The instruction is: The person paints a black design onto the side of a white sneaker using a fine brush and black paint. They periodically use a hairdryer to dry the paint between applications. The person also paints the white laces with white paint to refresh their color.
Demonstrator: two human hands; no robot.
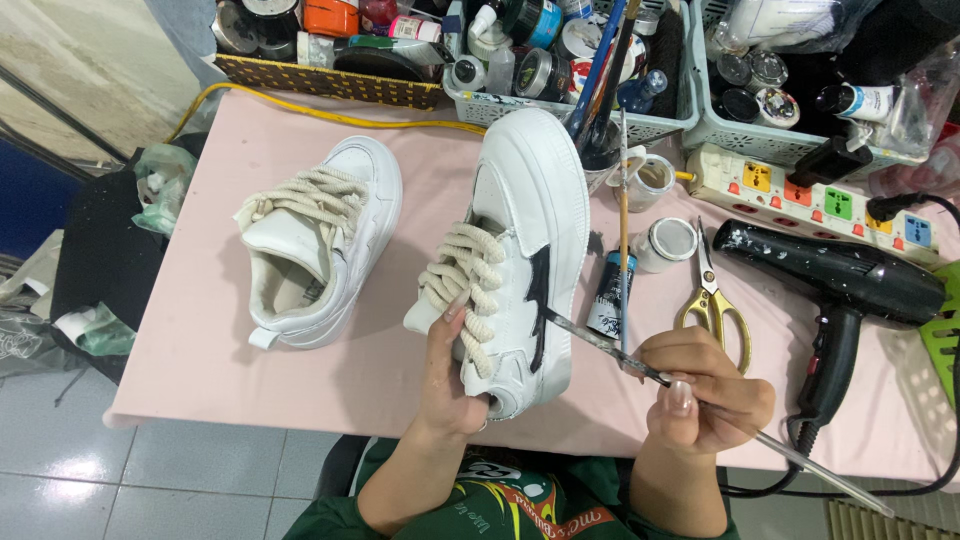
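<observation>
The left hand [447,385] is closed on the near white sneaker [520,250], fingers tucked into its opening, tilting it so the side with the black star shape faces the brush; it sits mid-surface, propped off the pink surface [210,300]. The right hand [700,395] pinches a thin paintbrush [640,368] like a pen, its tip touching the black patch. To the left lies the second sneaker [320,240], apart and untouched. Just right of the work sit a paint tube [608,295], a small jar [665,243], gold scissors [712,300] and a black hairdryer [835,285], crowding the right hand's side; baskets of bottles [560,60] line the far edge
</observation>
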